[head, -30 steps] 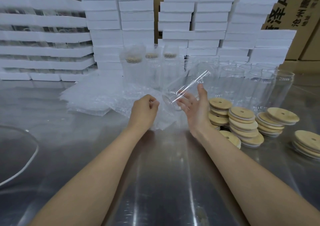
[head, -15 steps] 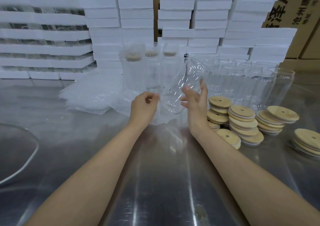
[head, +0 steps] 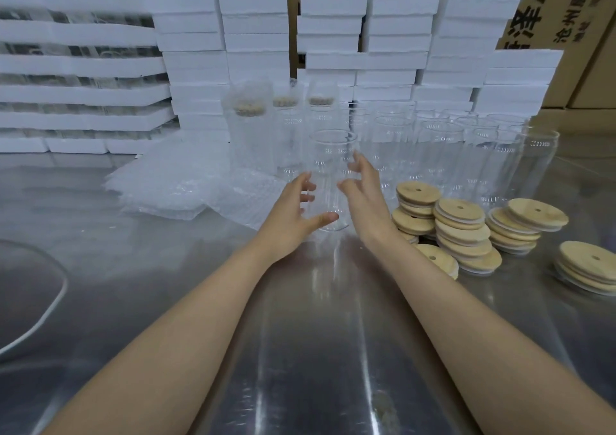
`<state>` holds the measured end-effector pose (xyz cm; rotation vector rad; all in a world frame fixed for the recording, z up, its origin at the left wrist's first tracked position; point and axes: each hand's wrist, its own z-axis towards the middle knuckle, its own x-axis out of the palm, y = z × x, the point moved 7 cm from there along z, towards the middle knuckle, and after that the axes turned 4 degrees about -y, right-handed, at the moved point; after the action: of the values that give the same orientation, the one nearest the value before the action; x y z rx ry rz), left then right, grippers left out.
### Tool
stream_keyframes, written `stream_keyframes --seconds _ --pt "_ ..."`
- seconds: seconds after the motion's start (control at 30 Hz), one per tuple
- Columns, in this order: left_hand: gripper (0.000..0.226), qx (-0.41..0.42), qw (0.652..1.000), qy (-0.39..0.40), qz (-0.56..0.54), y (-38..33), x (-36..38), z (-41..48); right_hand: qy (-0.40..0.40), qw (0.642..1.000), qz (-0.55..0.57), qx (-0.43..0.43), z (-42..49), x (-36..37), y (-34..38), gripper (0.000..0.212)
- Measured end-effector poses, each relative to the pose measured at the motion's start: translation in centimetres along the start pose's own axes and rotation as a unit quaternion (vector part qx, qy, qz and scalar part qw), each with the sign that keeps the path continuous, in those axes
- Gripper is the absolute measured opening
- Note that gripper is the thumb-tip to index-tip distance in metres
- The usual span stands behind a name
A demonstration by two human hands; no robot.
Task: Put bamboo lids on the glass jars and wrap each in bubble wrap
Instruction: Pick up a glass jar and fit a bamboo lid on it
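An empty clear glass jar [head: 330, 167] stands upright between my hands, at the near edge of the bubble wrap sheets [head: 173, 187]. My left hand [head: 290, 214] cups its lower left side, thumb across the front of the base. My right hand [head: 365, 201] is by its right side with fingers spread; I cannot tell whether they touch the glass. Stacks of round bamboo lids [head: 461, 231] lie just right of my right wrist. Three jars with lids, wrapped in bubble wrap [head: 248, 127], stand behind.
Several bare glass jars [head: 440, 154] stand in rows at the back right. White foam boxes [head: 193, 34] are piled along the back, with cardboard cartons [head: 583, 34] behind them. A white cable [head: 50, 314] curves across the steel table [head: 316, 351] at the left.
The jar was tilted on its side in both hands; it now stands upright. My right hand's fingers have spread off it, and my left hand has opened wider around its base.
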<state>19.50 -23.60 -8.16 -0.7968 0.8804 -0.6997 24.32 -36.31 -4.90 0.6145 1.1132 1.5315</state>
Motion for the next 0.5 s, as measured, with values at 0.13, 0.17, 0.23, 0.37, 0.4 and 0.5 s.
stream_keyframes --seconds 0.13,0.17,0.23,0.37,0.4,0.5 --pt "0.087 0.004 1.000 -0.002 0.002 -0.2 0.1 0.0 -0.127 0.947 -0.274 -0.111 0.6 -3.7 2.0 0.047" --pt "0.087 0.006 1.000 0.001 0.005 -0.2 0.2 0.0 -0.140 0.906 -0.385 -0.103 0.9 -4.5 1.8 0.046" --pt "0.087 0.006 1.000 0.004 0.011 -0.2 0.3 0.0 -0.127 0.840 -0.527 -0.016 1.4 -6.0 0.5 0.044" --pt "0.088 0.005 1.000 -0.001 0.015 -0.2 0.3 0.0 -0.086 0.830 -0.545 0.081 1.3 -6.5 -0.7 0.037" --pt "0.089 0.004 1.000 -0.003 0.018 -0.2 0.4 -0.1 -0.084 0.832 -0.543 0.071 1.3 -6.4 -0.5 0.037" --pt "0.093 0.003 1.000 -0.005 0.022 -0.3 0.6 -0.2 -0.086 0.834 -0.543 0.057 1.4 -6.4 -0.2 0.035"
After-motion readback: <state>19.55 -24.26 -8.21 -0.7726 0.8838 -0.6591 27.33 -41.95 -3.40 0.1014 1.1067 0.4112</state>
